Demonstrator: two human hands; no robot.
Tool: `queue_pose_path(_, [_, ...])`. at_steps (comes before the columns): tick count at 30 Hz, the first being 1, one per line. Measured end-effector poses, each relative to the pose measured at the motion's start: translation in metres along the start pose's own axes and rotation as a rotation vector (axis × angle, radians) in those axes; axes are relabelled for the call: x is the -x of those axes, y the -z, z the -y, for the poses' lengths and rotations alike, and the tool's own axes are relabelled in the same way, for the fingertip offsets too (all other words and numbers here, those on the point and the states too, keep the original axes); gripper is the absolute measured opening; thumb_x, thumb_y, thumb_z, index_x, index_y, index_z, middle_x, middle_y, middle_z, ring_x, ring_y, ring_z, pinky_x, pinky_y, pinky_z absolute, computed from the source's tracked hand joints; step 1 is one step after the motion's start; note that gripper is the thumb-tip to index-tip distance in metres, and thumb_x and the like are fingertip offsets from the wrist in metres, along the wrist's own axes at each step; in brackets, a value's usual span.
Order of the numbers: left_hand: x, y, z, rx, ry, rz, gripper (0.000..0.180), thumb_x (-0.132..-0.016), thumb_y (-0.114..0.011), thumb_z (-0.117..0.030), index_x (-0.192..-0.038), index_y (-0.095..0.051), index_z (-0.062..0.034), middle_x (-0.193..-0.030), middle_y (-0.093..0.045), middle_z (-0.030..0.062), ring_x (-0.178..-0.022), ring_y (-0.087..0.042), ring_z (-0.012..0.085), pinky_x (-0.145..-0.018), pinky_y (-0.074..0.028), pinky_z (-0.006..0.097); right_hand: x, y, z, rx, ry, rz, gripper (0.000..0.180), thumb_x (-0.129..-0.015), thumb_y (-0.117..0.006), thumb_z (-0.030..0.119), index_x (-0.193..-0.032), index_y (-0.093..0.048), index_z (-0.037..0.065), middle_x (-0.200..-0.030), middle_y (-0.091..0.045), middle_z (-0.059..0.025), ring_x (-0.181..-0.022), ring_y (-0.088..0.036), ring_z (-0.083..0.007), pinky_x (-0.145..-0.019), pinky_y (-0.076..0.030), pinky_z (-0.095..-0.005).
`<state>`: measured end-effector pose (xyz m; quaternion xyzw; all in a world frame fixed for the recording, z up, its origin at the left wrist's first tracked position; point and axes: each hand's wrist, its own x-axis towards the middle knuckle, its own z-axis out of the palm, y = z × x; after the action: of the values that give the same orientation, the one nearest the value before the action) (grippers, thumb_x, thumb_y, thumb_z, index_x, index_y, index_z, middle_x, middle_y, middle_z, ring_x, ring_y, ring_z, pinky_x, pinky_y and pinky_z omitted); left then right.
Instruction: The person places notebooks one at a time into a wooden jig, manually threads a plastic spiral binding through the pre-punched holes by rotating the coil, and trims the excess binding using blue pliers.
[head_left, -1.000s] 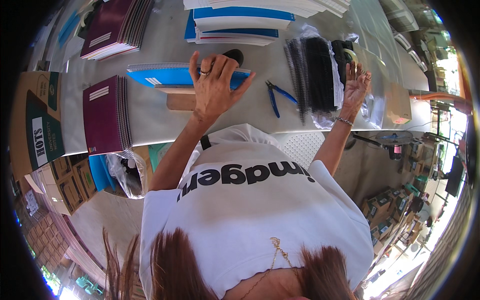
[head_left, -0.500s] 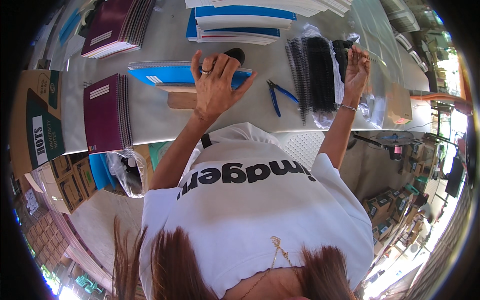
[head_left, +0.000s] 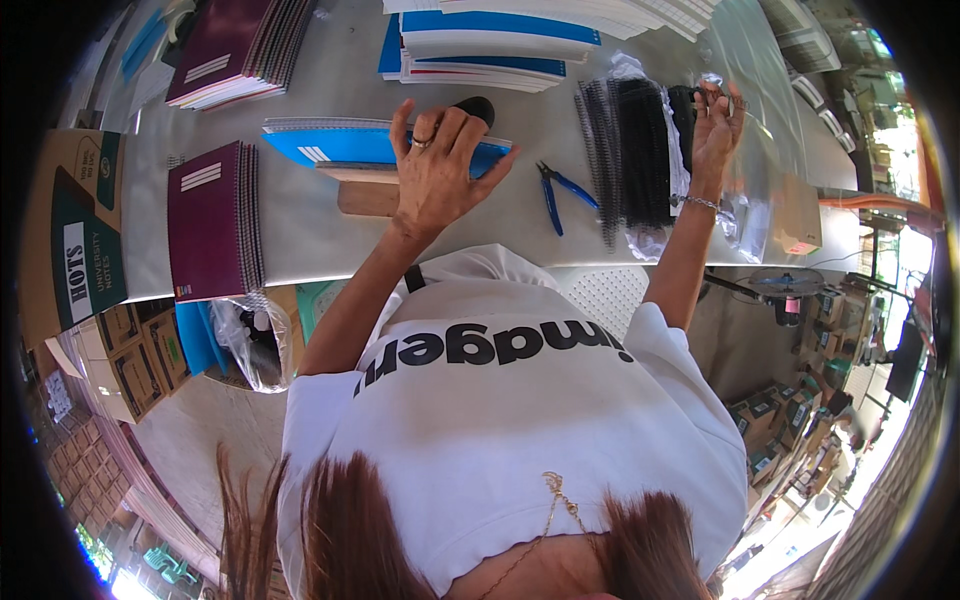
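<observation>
My left hand (head_left: 438, 175) is on a blue-covered notebook (head_left: 355, 145), its fingers bent over the top edge and the thumb stretched to the right. The notebook leans on a wooden stand (head_left: 368, 198). A dark rounded object (head_left: 478, 108) shows partly behind that hand. At the right, my right hand (head_left: 714, 130) has its fingers curled around what looks like a thin dark spiral binding coil (head_left: 716, 93), mostly hidden by the fingers. Beside it lies a bundle of black spiral coils (head_left: 640, 150) on clear plastic wrap. Blue-handled cutting pliers (head_left: 566, 195) lie between the hands.
Maroon spiral notebooks are stacked at the near left (head_left: 212, 220) and far left (head_left: 235, 55). Blue and white notebook stacks (head_left: 490, 45) stand at the back of the table (head_left: 340, 255). A cardboard box (head_left: 75, 225) sits at the left edge, and a small carton (head_left: 798, 215) at the right.
My right hand has shifted slightly, its fingers turned and more spread; the coil that stuck out to the right shows less. My left hand stays on the notebook.
</observation>
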<state>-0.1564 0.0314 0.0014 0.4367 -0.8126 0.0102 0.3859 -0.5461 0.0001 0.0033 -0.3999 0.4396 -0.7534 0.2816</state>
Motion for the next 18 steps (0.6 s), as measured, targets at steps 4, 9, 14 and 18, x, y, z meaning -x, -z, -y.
queue_pose_path(4, [0.0,0.0,0.0,-0.012,0.0,0.005,0.034,-0.074,-0.075,-0.043,-0.084,-0.06,-0.0133,-0.091,-0.055,0.002,-0.102,-0.05,0.0224,-0.11,-0.015,0.047,-0.005,0.006,-0.002,-0.108,0.011,0.021,0.015,-0.093,-0.058,0.009,-0.108,-0.056,0.006,-0.103,-0.064,-0.0119,-0.103,-0.061,-0.026,-0.088,-0.052,-0.0373])
queue_pose_path(9, [0.0,0.001,0.0,-0.015,0.0,0.022,0.036,-0.074,-0.075,-0.044,-0.085,-0.061,-0.0139,-0.093,-0.055,0.002,-0.103,-0.05,0.0215,-0.111,-0.014,0.048,-0.008,0.016,-0.008,-0.045,0.046,0.005,0.016,-0.09,-0.063,0.01,-0.103,-0.057,0.003,-0.099,-0.065,-0.0129,-0.096,-0.065,-0.0244,-0.082,-0.054,-0.0321])
queue_pose_path(14, [0.001,-0.001,0.001,-0.004,-0.002,0.017,0.035,-0.075,-0.075,-0.045,-0.086,-0.061,-0.0141,-0.094,-0.055,0.0024,-0.103,-0.05,0.0219,-0.111,-0.013,0.048,-0.005,0.012,-0.003,0.058,0.064,0.014,0.016,-0.09,-0.061,0.007,-0.104,-0.058,0.0,-0.1,-0.064,-0.0116,-0.097,-0.064,-0.024,-0.083,-0.054,-0.0311])
queue_pose_path(18, [0.001,-0.001,0.001,0.007,0.006,0.022,0.035,-0.075,-0.075,-0.044,-0.086,-0.06,-0.0139,-0.093,-0.055,0.002,-0.103,-0.05,0.0216,-0.111,-0.014,0.048,-0.003,0.006,0.003,0.086,0.078,0.064,0.016,-0.091,-0.059,0.004,-0.107,-0.06,0.003,-0.103,-0.065,-0.0101,-0.104,-0.063,-0.0264,-0.089,-0.054,-0.0348])
